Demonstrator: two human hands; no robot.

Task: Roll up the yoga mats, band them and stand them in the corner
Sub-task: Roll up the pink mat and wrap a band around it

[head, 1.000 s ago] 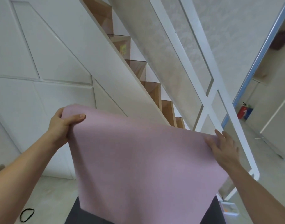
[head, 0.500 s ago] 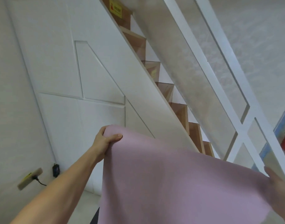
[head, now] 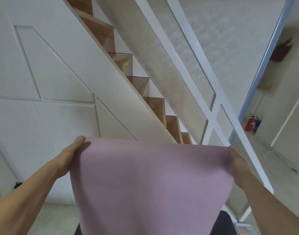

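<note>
Head view looks forward and down past two bare forearms toward a white staircase (head: 121, 92). At about nine o'clock the left hand (head: 70, 156) has its grip clamped on the upper left corner of a pink yoga mat (head: 152, 184), thumb lying along the top edge and the other fingers hidden behind the sheet. From there the mat runs across the middle of the frame, held up in the air like a curtain, its top edge stretched between the two hands and its body hanging toward six o'clock, where it passes out of view. A dark mat (head: 221, 223) shows behind its lower edges at five and seven o'clock; whether that one lies flat on the floor cannot be told. At about three o'clock the right hand (head: 238, 165) has its grip clamped on the upper right corner, thumb on the near face.

As for progress, I judge the work barely begun: the pink mat is fully open, with no roll started, no band on it, and nothing stood in a corner. Rolling, banding and standing all remain, for this mat and likely the dark one too.

A small pale box (head: 243, 228) sits at five o'clock by the railing foot; its contents are too blurred to name.
</note>
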